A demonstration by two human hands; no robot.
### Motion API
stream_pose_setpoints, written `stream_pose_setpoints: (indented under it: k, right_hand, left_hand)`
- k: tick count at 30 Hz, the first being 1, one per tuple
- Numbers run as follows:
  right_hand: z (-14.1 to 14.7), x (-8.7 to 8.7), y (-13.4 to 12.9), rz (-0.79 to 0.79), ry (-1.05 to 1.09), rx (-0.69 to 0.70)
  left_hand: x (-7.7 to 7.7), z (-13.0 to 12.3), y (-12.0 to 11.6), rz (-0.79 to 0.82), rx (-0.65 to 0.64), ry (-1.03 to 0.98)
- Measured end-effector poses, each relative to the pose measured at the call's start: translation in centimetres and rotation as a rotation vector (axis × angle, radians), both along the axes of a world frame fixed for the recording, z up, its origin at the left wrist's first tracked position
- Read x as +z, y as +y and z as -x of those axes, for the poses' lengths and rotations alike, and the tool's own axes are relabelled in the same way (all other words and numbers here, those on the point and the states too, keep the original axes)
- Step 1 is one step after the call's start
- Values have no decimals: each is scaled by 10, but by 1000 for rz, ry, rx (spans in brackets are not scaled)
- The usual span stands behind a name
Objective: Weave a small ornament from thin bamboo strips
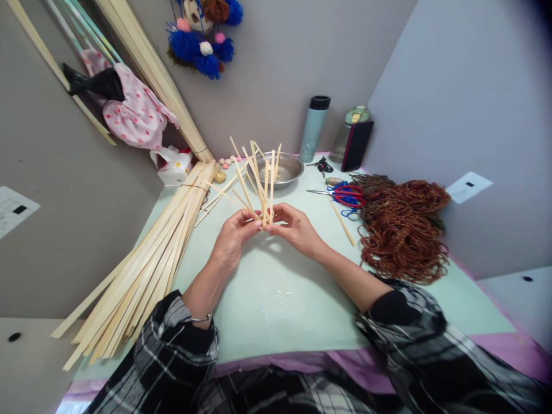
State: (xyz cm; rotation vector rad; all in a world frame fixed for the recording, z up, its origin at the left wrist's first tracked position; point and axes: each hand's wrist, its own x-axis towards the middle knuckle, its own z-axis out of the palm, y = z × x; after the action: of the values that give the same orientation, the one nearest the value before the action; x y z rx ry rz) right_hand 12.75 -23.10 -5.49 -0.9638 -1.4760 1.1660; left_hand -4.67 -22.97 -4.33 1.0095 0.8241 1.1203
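Observation:
Both hands meet over the middle of the table around a small piece of woven bamboo strips (264,195). Its loose strip ends fan upward and outward, while the woven base sits low between the fingertips. My left hand (236,234) pinches the base from the left, thumb in front. From the other side my right hand (297,229) pinches it, thumb and fingers closed. Parts of the base are hidden by the fingers. Just behind the strips stands a metal bowl (290,171) with something pale in it.
A bundle of wide bamboo strips (150,259) lies at left. Red-handled scissors (345,195), a heap of brown cord (405,230) and a thin stick (344,223) lie at right. A blue-grey flask (314,129) and a phone (357,146) stand at the back. Water drops wet the tabletop (276,322).

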Motion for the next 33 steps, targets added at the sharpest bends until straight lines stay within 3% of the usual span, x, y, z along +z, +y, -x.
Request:
stream_pose_setpoints:
  k: [9, 17, 28, 33]
  right_hand:
    - [0, 5, -2, -42, 6, -40]
    - [-1, 12, -4, -41, 112, 53]
    - [2, 7, -9, -122, -22, 52]
    - [5, 6, -10, -120, -25, -30]
  left_hand:
    - [0, 3, 2, 43, -58, -64]
    - [3, 13, 8, -44, -157, -17]
    - [5, 6, 3, 25, -17, -21]
    - [-1, 0, 1, -136, 165, 107]
